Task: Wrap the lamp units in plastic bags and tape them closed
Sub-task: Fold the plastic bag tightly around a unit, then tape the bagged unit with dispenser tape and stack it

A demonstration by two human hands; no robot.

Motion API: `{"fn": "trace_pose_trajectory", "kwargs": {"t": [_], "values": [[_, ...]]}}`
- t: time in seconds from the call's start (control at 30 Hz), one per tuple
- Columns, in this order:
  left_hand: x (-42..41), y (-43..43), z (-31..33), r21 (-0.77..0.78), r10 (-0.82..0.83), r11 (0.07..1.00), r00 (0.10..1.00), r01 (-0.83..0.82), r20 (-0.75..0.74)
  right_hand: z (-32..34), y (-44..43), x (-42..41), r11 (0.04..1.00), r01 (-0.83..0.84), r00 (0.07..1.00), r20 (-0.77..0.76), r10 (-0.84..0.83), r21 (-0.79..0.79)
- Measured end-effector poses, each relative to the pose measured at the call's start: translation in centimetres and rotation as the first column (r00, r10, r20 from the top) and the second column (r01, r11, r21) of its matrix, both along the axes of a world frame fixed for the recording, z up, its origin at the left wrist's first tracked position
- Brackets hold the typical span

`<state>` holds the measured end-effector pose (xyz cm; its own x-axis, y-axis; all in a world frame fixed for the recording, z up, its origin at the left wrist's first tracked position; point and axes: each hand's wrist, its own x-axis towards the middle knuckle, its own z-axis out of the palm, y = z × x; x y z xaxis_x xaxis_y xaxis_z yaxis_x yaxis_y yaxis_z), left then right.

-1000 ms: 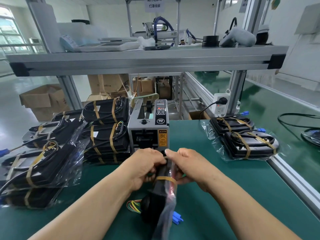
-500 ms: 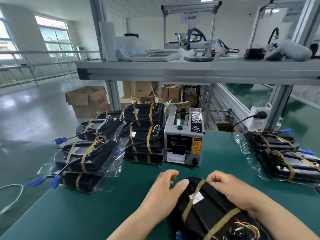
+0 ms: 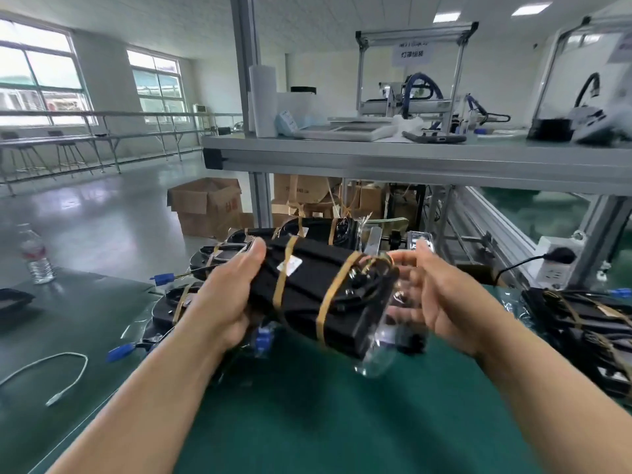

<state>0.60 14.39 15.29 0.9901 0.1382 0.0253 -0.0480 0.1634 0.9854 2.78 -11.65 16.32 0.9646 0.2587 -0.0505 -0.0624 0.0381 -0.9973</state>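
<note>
head | left hand [image 3: 225,302] grips bagged lamp [image 3: 307,292], lifted | right hand [image 3: 441,302], loose-fingered, by bag [image 3: 376,354] end | tape seal unseen | left stack [image 3: 164,302], right stack [image 3: 581,323] wrapped | likely stacking next

The black lamp unit bound with tan straps [image 3: 307,289] is covering the fingers of the left hand [image 3: 232,295], only the thumb showing. The clear plastic bag [image 3: 386,340] is blurring the fingertips of the right hand [image 3: 444,299], so whether they are pinching it is not showing. The grey metal tape dispenser [image 3: 374,239] is peeking out behind the unit. The stack of bagged black lamp units [image 3: 581,323] at the right is running off the view's edge, as is a flat black object [image 3: 13,299] at the left.
</note>
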Motion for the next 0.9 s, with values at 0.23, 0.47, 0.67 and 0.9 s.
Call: {"fn": "trace_pose_trajectory", "kwargs": {"t": [0.23,0.47,0.67,0.9], "values": [[11.7,5.7,2.8,0.038,0.303,0.952,0.953,-0.302,-0.022,2.1,8.7,4.7,0.985,-0.042,0.985,0.158,0.069,-0.168],[18.5,8.0,-0.6,0.317,0.336,0.892,0.942,-0.323,0.013,-0.2,12.2,11.1,0.983,0.022,0.999,0.031,-0.017,-0.185],[19.3,7.9,-0.7,0.702,0.432,0.591,0.891,-0.399,0.142,-2.7,12.6,11.9,0.944,0.076,0.996,-0.014,-0.086,-0.321],[18.6,7.4,-1.1,0.737,0.395,0.535,0.893,-0.413,0.214,-1.5,11.9,10.1,0.885,0.108,0.994,0.077,-0.082,-0.452]]}}
